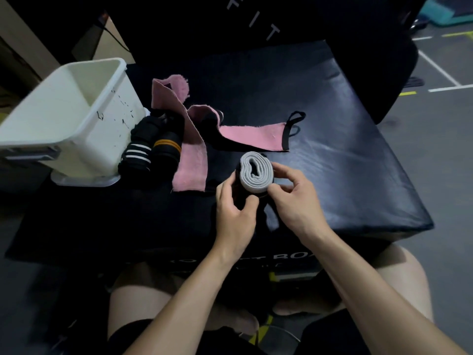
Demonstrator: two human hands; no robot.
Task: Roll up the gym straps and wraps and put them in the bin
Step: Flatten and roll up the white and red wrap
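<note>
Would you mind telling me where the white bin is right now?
In the head view, the white bin stands at the left edge of the black padded box, right beside two rolled black wraps.

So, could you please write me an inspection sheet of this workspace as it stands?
Surface: black padded box, glossy, bearing everything.
Job's things: grey rolled strap held upright above the box; pink wrap unrolled and creased; two black rolled wraps, one white-striped, one orange-striped, beside the white bin, whose visible inside looks empty.
Clutter: nothing seen.
Grips: left hand and right hand both pinch the grey roll.
Cables: a dark cable behind the bin.
Surroundings: gym floor with painted lines; person's knees below.
</note>
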